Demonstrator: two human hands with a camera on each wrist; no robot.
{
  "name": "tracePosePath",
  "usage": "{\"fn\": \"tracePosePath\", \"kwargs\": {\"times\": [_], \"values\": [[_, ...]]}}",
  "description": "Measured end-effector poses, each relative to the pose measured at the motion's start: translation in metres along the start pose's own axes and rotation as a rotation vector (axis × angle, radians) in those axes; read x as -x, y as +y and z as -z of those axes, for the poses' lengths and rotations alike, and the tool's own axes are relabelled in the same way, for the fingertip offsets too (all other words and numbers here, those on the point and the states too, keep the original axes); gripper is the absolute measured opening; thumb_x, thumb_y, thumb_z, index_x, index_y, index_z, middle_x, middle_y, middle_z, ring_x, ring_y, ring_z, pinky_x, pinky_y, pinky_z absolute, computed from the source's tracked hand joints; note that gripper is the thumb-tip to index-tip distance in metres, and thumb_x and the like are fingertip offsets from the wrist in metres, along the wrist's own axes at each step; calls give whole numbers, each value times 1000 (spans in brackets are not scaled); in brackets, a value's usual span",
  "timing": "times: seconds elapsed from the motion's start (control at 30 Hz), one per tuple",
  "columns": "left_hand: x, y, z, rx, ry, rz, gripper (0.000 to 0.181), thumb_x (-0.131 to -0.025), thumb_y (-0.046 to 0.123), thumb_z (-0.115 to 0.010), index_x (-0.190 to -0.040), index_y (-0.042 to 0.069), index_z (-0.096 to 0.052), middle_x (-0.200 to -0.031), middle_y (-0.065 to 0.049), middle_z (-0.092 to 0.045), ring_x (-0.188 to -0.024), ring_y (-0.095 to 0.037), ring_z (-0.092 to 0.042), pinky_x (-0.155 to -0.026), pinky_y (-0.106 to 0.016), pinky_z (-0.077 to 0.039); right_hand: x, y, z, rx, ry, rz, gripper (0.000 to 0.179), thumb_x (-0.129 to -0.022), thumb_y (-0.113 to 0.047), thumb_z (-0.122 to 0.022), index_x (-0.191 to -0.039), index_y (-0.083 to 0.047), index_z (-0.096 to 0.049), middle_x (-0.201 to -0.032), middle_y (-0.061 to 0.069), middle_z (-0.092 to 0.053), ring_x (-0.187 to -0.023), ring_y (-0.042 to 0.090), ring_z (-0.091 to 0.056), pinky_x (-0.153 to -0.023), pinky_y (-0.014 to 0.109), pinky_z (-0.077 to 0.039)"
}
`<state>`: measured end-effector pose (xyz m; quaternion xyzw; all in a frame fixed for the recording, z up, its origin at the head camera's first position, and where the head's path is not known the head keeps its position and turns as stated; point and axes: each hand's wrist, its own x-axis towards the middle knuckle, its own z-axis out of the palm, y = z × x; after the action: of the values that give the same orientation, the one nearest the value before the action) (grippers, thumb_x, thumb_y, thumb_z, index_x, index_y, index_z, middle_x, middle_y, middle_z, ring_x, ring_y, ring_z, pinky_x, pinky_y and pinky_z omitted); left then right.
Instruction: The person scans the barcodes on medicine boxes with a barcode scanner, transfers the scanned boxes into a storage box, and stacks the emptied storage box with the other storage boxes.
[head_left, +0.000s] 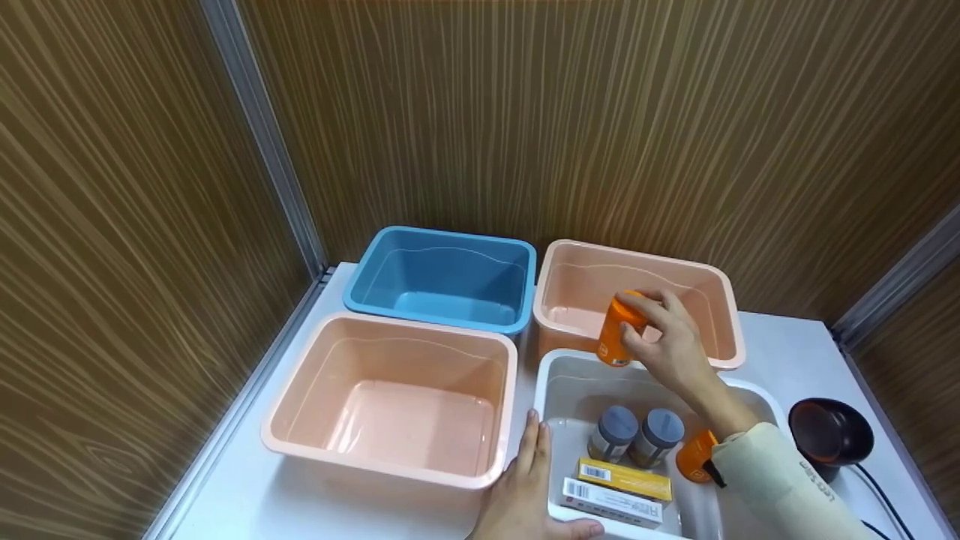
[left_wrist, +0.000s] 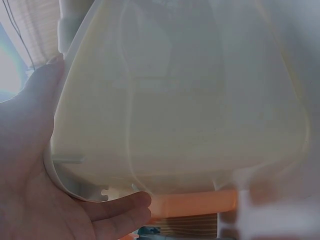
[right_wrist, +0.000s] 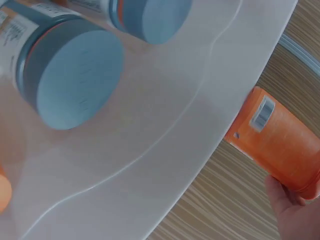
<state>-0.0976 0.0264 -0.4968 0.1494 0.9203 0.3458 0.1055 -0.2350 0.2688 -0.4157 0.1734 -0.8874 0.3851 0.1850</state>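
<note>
My right hand (head_left: 675,349) pinches an orange bottle (head_left: 613,341) near its cap, between thumb and fingers. The bottle hangs slightly tilted above the far rim of a white bin (head_left: 553,390), in front of the back pink bin (head_left: 637,255). In the right wrist view the orange bottle (right_wrist: 280,142) shows a barcode label beside the bin's edge. With fingers straight, my left hand (head_left: 521,484) rests against the white bin's near left corner, its thumb at the front rim. The left wrist view shows that hand (left_wrist: 40,165) against the bin's outer wall (left_wrist: 175,120).
Inside the white bin are two grey-capped jars (head_left: 616,427), a yellow box (head_left: 624,478), a white box (head_left: 611,502) and another orange bottle (head_left: 694,457). A blue bin (head_left: 442,319) and a pink bin (head_left: 390,469) stand left. A dark bowl-shaped object (head_left: 847,431) with a cable is right.
</note>
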Motion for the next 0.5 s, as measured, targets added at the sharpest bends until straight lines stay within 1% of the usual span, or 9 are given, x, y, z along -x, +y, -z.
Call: {"fn": "tracePosePath", "kwargs": {"times": [0.07, 0.13, 0.27, 0.4, 0.5], "values": [[-1, 1, 0, 10, -12, 8, 133, -64, 86, -69, -163, 13, -20, -170, 0, 4, -145, -32, -33, -111, -45, -38, 3, 2, 1, 0, 7, 21, 43, -95, -8, -67, -137, -9, -64, -134, 10, -53, -112, 24, -53, -91, 16, -43], [-1, 2, 1, 20, -27, 23, 133, -64, 86, -69, -163, 15, -18, -170, 1, 5, -147, -32, -29, -113, -46, -36, 5, 4, 3, -7, 6, 47, 49, -95, -5, -66, -143, -9, -59, -133, 11, -54, -111, 25, -55, -93, 13, -42], [-1, 2, 1, 23, -33, 37, 133, -63, 86, -69, -163, 15, -18, -170, 2, 6, -148, -32, -27, -113, -47, -35, 7, 6, 4, 5, -10, 111, 56, -94, -1, -64, -148, -9, -53, -136, 13, -54, -112, 26, -57, -95, 10, -39], [0, 0, 0, 7, -5, 6, 133, -64, 85, -69, -163, 11, -19, -170, -1, 4, -145, -33, -34, -110, -45, -40, 9, 8, 2, 13, 8, 184, 50, -92, 2, -63, -141, -6, -60, -143, 15, -51, -121, 31, -56, -101, 12, -36], [0, -1, 0, -7, 11, -15, 133, -65, 85, -69, -162, 8, -19, -170, -3, 3, -142, -32, -38, -107, -43, -43, 11, 8, 1, -11, 30, 211, 50, -90, 7, -60, -138, -7, -63, -146, 17, -50, -125, 33, -54, -103, 14, -36]]}}
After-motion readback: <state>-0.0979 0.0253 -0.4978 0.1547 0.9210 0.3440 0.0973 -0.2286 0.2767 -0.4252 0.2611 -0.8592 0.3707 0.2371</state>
